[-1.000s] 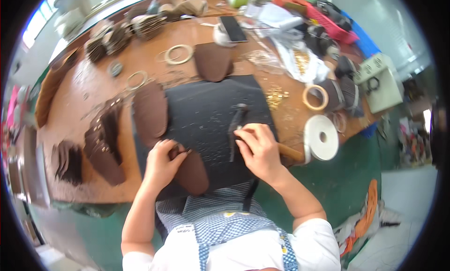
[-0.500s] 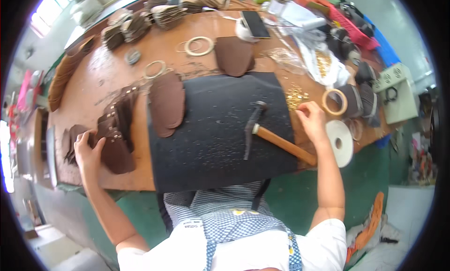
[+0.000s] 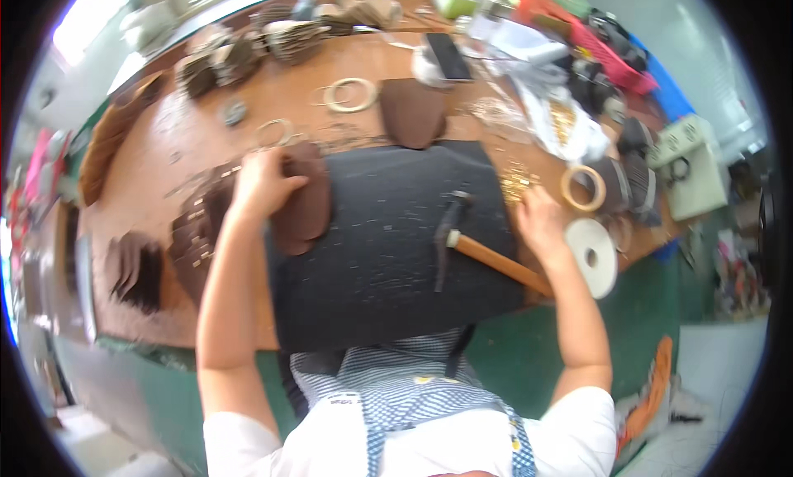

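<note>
My left hand (image 3: pixel 263 184) rests at the far left edge of the brown leather pieces (image 3: pixel 304 221), its thumb spread apart over them; its fingertips are partly hidden and blurred. These rounded pieces overlap the left side of a black mat (image 3: pixel 372 287). Beside the small gold metal fittings (image 3: pixel 515 181), my right hand (image 3: pixel 541 219) has its fingers drawn together, and what they hold, if anything, is too small to see. A hammer (image 3: pixel 496 261) with a wooden handle lies across the mat's right side, its head (image 3: pixel 459 198) pointing away from me.
Left of the mat are brown pieces with gold fittings (image 3: pixel 198 229) and a dark stack (image 3: pixel 136 266). A brown piece (image 3: pixel 411 113) and a phone (image 3: pixel 448 57) lie beyond it. Tape rolls (image 3: pixel 583 188), a white roll (image 3: pixel 591 258) and a socket box (image 3: pixel 690 167) stand right.
My left hand has moved right, from the dark stack at the left to the brown pieces on the mat. My right hand has shifted slightly, staying by the gold fittings.
</note>
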### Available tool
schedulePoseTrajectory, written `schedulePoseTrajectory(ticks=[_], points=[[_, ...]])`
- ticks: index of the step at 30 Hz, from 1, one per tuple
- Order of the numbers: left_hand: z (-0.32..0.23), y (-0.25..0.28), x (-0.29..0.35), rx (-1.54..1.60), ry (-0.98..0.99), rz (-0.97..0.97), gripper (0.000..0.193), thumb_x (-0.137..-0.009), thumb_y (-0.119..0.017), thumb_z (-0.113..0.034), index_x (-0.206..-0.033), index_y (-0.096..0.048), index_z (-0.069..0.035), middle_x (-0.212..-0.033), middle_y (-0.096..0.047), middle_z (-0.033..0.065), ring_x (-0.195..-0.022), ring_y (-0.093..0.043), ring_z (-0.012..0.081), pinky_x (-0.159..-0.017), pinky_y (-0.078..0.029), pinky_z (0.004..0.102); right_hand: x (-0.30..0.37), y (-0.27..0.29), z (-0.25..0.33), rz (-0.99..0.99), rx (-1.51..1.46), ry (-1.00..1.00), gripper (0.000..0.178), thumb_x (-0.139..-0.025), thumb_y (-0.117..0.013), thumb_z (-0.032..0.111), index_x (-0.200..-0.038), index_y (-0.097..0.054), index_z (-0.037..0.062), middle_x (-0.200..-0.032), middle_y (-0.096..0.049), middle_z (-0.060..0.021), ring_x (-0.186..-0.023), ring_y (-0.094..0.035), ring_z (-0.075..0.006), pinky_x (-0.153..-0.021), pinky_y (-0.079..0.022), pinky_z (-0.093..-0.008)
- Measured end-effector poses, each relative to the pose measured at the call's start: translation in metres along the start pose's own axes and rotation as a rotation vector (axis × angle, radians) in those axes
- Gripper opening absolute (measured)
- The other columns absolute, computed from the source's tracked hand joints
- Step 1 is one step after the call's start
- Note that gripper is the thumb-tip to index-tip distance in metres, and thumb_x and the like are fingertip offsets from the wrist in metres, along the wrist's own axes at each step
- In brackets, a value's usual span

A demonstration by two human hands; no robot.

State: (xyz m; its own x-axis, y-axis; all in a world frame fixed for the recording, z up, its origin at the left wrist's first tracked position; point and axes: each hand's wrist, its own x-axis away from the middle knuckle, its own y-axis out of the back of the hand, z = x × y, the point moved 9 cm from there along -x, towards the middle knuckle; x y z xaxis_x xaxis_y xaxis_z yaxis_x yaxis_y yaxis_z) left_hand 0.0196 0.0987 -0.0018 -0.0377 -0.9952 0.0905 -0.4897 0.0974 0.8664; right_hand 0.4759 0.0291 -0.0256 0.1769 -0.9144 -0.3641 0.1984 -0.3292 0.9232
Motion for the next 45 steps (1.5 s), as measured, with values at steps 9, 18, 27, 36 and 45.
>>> schedulePoseTrajectory(ticks=[9, 18, 27, 36, 45], points=[[-0.026, -0.003, 0.036, -0.611, -0.188, -0.426, 0.038, -0.08, -0.077, -0.026, -0.114, -0.069, -0.008, -0.111, -0.066, 0.008, -0.111, -0.056, 0.0303, -0.093, -0.048, 0.0403, 0.011, -0.02, -0.043, 0.069, -1.197, -0.672, 0.012, -0.092, -0.066, 0.003, -0.103, -0.066, -0.0013, -0.096, -0.072, -0.0113, -0.08, -0.07, -0.0172, -0.074, -0.058, -0.0282], [-0.052, -0.006, 0.057, -0.676, -0.316, -0.642, 0.032, -0.075, -0.079, -0.019, -0.103, -0.068, -0.009, -0.111, -0.067, 0.0054, -0.104, -0.058, 0.0264, -0.086, -0.051, 0.0384, 0.033, -0.027, -0.054, 0.011, -1.798, -0.767, 0.024, -0.092, -0.067, -0.004, -0.116, -0.068, -0.0048, -0.111, -0.071, -0.014, -0.106, -0.07, -0.0219, -0.093, -0.059, -0.0294], [-0.075, 0.034, 0.129, 0.634, -0.136, -0.182, 0.018, -0.082, -0.078, -0.008, -0.096, -0.069, -0.002, -0.08, -0.066, 0.0013, -0.074, -0.057, 0.0069, -0.069, -0.047, 0.0238, 0.019, 0.043, 0.087, 0.033, -1.512, -0.518, 0.013, -0.088, -0.07, -0.006, -0.1, -0.072, -0.0008, -0.102, -0.073, -0.0121, -0.092, -0.073, -0.0212, -0.083, -0.059, -0.0298], [-0.063, -0.056, 0.166, 1.046, 0.095, 0.021, 0.018, -0.094, -0.07, -0.013, -0.106, -0.071, 0.001, -0.09, -0.07, 0.001, -0.082, -0.063, 0.0068, -0.074, -0.051, 0.0217, 0.019, 0.043, 0.225, 0.172, -1.316, 0.002, 0.011, -0.091, -0.066, -0.009, -0.099, -0.069, -0.003, -0.094, -0.071, -0.0082, -0.086, -0.072, -0.016, -0.077, -0.06, -0.028], [-0.069, -0.064, 0.168, 1.031, 0.074, 0.107, 0.02, -0.095, -0.069, -0.011, -0.111, -0.072, 0.002, -0.093, -0.072, 0.0004, -0.085, -0.062, 0.0059, -0.077, -0.051, 0.0217, 0.012, 0.052, 0.239, 0.037, -1.039, 0.249, 0.016, -0.081, -0.075, -0.005, -0.095, -0.071, 0.0021, -0.089, -0.067, -0.0084, -0.077, -0.069, -0.0225, -0.069, -0.058, -0.0314]])
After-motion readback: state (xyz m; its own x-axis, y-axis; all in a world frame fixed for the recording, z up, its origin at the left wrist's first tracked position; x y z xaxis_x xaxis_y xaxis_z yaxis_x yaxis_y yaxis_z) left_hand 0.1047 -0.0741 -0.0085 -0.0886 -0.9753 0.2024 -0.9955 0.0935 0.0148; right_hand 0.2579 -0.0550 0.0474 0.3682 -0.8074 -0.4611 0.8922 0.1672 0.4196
